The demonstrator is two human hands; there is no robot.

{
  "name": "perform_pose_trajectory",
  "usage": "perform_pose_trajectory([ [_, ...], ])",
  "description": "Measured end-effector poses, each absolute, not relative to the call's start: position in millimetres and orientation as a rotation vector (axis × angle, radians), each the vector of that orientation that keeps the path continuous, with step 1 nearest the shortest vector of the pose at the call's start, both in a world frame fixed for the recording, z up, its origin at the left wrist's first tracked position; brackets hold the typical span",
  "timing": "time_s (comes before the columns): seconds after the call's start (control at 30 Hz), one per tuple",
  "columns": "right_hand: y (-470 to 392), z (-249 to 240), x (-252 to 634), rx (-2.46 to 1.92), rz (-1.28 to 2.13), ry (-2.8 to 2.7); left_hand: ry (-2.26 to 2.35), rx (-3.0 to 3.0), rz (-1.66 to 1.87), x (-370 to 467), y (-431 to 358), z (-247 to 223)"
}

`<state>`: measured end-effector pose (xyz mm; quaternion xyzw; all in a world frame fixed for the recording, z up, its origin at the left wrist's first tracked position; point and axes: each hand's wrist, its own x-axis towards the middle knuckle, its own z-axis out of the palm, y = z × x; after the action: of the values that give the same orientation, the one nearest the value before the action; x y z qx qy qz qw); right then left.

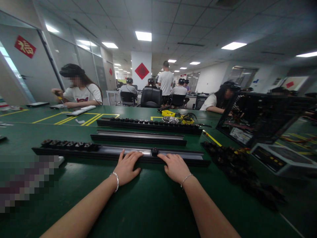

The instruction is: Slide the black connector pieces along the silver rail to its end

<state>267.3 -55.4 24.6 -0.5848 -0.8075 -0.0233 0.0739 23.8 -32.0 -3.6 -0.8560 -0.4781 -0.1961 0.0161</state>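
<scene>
A long black rail [123, 152] with a silvery channel lies across the green table in front of me. Several small black parts [66, 144] sit in a row at its left end. One single black part [155, 151] stands in the channel right of the middle. My left hand [127, 167] rests on the rail's near edge, left of the single part, its fingers spread. My right hand [176, 167] lies on the near edge at the other side, index fingertip close to or touching that part. Neither hand holds anything that shows.
Behind lie a bare rail [138, 136] and a filled rail [148, 124]. A heap of black parts [237, 168], a grey metal box [282, 160] and an open computer case [250, 122] stand right. Yellow trays [168, 113] and people [80, 87] are farther back.
</scene>
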Motion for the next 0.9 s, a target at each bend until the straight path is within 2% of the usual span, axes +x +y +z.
perform_pose_trajectory([
  [0.9, -55.7, 30.6, 272.4, -1.751, 0.023, -2.319, -1.453, -2.652, -0.628, 21.1, -29.4, -5.9],
])
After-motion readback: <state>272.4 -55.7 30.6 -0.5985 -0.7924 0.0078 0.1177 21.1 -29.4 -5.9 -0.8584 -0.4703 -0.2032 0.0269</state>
